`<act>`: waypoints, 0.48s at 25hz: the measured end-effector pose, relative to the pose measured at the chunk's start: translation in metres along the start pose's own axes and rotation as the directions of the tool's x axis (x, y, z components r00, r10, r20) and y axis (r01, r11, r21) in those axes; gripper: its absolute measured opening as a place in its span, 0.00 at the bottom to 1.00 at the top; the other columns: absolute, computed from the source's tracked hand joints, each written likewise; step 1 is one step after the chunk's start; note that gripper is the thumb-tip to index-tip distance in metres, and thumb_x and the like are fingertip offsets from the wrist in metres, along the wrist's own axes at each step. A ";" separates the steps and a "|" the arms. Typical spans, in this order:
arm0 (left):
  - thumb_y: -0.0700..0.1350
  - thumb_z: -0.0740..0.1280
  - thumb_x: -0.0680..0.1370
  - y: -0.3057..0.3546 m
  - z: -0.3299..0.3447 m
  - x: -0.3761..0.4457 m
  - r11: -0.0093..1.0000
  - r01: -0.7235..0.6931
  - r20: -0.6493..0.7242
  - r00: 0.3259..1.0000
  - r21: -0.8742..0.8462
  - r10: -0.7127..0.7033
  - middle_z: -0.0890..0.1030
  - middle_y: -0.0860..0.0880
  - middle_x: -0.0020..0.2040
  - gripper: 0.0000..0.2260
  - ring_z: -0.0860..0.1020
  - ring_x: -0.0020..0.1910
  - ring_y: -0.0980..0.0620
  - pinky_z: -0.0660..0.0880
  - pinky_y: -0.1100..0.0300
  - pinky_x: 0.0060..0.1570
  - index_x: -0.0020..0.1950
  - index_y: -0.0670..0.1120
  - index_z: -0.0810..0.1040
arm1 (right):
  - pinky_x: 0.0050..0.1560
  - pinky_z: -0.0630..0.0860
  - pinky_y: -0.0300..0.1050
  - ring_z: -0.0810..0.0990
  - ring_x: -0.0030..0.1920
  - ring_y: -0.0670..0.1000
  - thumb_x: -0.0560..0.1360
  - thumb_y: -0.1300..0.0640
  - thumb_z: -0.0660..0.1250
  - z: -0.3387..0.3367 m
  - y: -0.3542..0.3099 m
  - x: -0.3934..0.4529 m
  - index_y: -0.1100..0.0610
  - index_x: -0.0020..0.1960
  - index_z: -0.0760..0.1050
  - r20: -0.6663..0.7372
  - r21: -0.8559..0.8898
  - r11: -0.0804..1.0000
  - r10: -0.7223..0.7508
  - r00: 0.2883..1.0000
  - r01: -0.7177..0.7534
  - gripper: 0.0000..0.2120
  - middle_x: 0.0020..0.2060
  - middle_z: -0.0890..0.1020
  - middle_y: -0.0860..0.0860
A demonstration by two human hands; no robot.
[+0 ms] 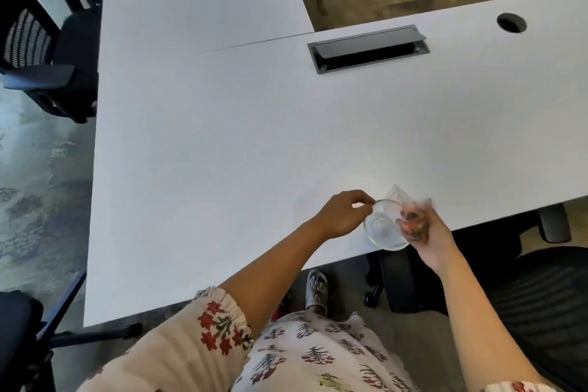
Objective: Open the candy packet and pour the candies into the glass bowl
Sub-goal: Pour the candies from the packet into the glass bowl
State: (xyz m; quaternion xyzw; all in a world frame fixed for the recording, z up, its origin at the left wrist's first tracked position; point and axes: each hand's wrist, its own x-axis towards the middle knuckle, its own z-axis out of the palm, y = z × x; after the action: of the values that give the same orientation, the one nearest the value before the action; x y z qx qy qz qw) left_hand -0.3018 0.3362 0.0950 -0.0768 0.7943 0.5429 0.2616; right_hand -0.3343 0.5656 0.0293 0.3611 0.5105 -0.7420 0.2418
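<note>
— Which step is this?
— Pouring: the right hand grips the candy packet tilted over the glass bowl, near the tabletop edge; the left hand pinches its rim.
— Next?
— Probably tipping further; the bowl looks empty.

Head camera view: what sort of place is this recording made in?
Most likely an office or meeting room. The long white desk has a built-in cable hatch and a round cable hole, and black mesh office chairs stand around it on a patterned floor.
</note>
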 end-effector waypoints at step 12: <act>0.45 0.63 0.82 -0.029 0.033 0.013 0.711 -0.233 0.397 0.915 0.663 -0.070 0.50 0.47 0.86 0.32 0.41 0.84 0.44 0.46 0.42 0.81 0.85 0.45 0.54 | 0.31 0.77 0.33 0.82 0.45 0.50 0.83 0.45 0.62 -0.021 0.008 0.001 0.55 0.56 0.77 -0.138 -0.672 0.700 -0.441 0.887 0.244 0.14 0.49 0.82 0.55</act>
State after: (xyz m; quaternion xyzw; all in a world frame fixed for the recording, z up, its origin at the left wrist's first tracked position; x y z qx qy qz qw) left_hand -0.2898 0.3562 0.0554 0.1742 0.8730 0.2177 0.4002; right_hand -0.3226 0.5824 0.0188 0.2588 0.8192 -0.4954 0.1287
